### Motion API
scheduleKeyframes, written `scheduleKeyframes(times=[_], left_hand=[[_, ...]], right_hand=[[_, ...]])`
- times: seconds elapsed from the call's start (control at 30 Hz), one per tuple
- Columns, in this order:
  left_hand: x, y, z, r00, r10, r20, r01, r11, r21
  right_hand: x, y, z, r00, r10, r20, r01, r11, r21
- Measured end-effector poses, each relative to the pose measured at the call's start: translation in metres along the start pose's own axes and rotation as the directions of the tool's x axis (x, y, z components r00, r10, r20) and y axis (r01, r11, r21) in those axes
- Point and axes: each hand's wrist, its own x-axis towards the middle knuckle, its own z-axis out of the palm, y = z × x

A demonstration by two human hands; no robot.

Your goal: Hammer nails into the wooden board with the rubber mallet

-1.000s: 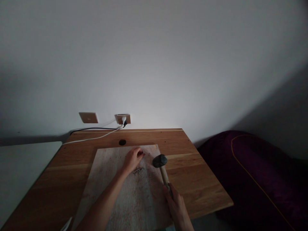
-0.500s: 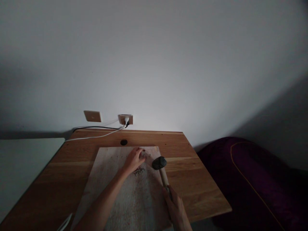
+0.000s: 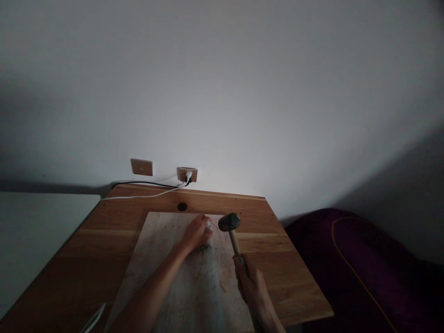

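Observation:
My right hand (image 3: 252, 280) is wrapped round the wooden handle of a mallet (image 3: 234, 241). The mallet's dark, rounded head is raised above the right edge of a pale wooden board (image 3: 173, 286). My left hand (image 3: 198, 232) is at the far part of the board, its thumb and fingertips pinched together. A thin nail (image 3: 209, 226) shows faintly between those fingertips. Just below that hand a small pile of nails (image 3: 205, 249) lies on the board, partly hidden by the hand. Tiny dark spots dot the board to the left of my fingers.
The board lies on a brown wooden table (image 3: 287, 277) against a white wall. A wall socket (image 3: 188, 174) holds plugs, with a white cable (image 3: 145, 196) running left. A cable hole (image 3: 182, 206) is behind the board. Purple fabric (image 3: 333, 259) bulges at the right.
The mallet has risen slightly, with my right hand moving up. My left fingertips have drawn closer together. The camera view has shifted slightly.

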Motion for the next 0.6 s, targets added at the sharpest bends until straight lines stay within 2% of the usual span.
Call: scheduleKeyframes(times=[0.1, 0.2, 0.37, 0.47, 0.6], left_hand=[[0.000, 0.001, 0.001, 1.000, -0.007, -0.014, 0.006, 1.000, -0.018], [0.001, -0.001, 0.002, 0.999, -0.039, -0.025, 0.037, 0.998, -0.049], [0.001, -0.004, 0.005, 0.998, -0.063, -0.007, 0.062, 0.995, -0.075], [0.001, -0.003, 0.006, 0.997, -0.073, 0.010, 0.074, 0.996, -0.045], [0.001, -0.002, 0.003, 0.998, -0.062, 0.010, 0.063, 0.995, -0.082]], right_hand=[[0.011, -0.023, -0.002, 0.996, -0.078, 0.042, 0.078, 0.997, 0.005], [0.022, -0.033, 0.002, 0.984, -0.166, 0.062, 0.170, 0.984, -0.056], [0.029, -0.027, 0.009, 0.973, -0.195, 0.120, 0.215, 0.958, -0.191], [0.027, -0.026, 0.009, 0.972, -0.219, 0.086, 0.231, 0.960, -0.160], [0.029, -0.025, 0.010, 0.963, -0.241, 0.124, 0.260, 0.951, -0.167]])
